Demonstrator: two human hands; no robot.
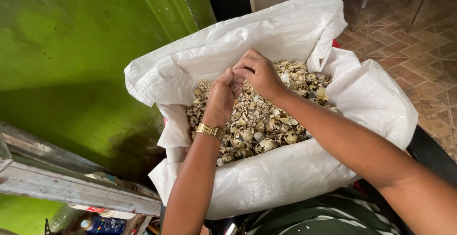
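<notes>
Head view: both hands are seen over a white woven sack [285, 168] w/ its top rolled open, filled w/ broken speckled eggshells [259, 121]. Left hand [220, 99] is held above the shell heap, fingers curled and brought together at the tips; a gold wristwatch [210, 131] is worn on that wrist. Right hand [257, 72] is set just beside it, fingertips bunched and touching the left fingertips; whatever is pinched between them is too small to be made out. Shells are piled inside the sack, approx. level w/ the folded rim. A green wall [71, 59] is seen at left, a tiled floor [419, 49] at right, a wooden rail [71, 187] at lower left.
</notes>
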